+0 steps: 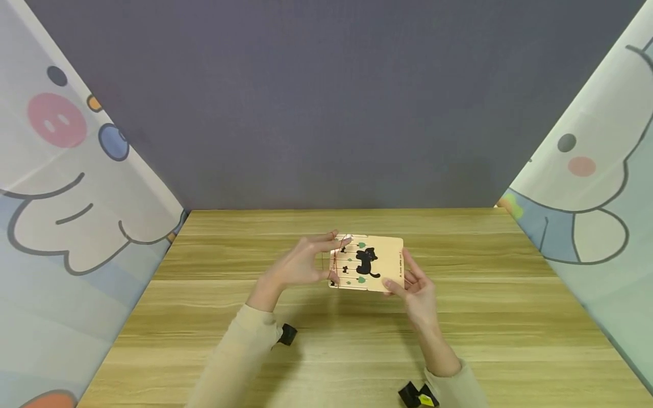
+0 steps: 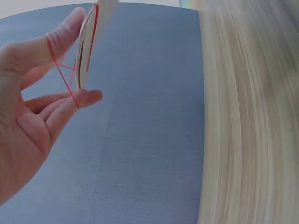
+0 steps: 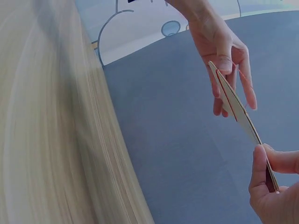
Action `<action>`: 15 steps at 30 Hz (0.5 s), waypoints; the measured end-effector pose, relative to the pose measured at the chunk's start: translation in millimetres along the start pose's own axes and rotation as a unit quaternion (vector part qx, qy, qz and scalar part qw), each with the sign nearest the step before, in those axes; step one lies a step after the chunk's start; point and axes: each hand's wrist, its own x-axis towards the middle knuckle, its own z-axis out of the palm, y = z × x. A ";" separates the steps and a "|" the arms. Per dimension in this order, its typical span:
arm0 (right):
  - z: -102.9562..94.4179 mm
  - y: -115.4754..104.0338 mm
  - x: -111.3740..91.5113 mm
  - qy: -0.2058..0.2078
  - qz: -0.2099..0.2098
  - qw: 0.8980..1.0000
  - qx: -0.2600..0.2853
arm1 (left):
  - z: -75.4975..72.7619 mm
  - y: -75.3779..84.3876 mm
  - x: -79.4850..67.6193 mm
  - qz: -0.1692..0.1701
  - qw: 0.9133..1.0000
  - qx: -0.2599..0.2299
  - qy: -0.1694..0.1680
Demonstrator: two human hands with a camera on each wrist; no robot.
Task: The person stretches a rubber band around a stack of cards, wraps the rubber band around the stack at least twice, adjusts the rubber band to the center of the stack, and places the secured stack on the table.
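Note:
A flat cream booklet-like card (image 1: pixel 385 255), printed with a black cat, small green shapes and dark lines, is held above the table between both hands. Thin layers show along its edge (image 2: pixel 82 60). My right hand (image 1: pixel 419 292) pinches its right end between thumb and fingers. At the left end, my left hand (image 1: pixel 301 263) has thumb and fingers spread, with a thin red elastic band (image 2: pixel 61 74) looped over them and stretched. Part of the band (image 3: pixel 226 95) lies across the card's face. The left fingertips are at the card's edges; exact contact is hard to tell.
The wood-grain table (image 1: pixel 510 328) lies below the hands. A dark grey panel (image 1: pixel 336 113) rises behind it, with cartoon-printed cloth (image 1: pixel 46 226) at both sides. Black devices (image 1: pixel 288 334) sit at both wrists.

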 end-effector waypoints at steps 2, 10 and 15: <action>-1.2 -0.1 0.1 -0.001 -0.004 1.000 0.000 | 0.3 0.9 0.2 -0.004 1.000 -0.009 0.000; -0.1 -0.6 0.3 -0.008 -0.003 1.000 0.002 | -7.9 -4.2 6.7 0.014 0.998 -0.044 0.036; 1.3 1.1 -0.5 -0.011 -0.005 1.000 0.002 | -12.4 -0.7 9.3 0.012 0.995 -0.082 0.057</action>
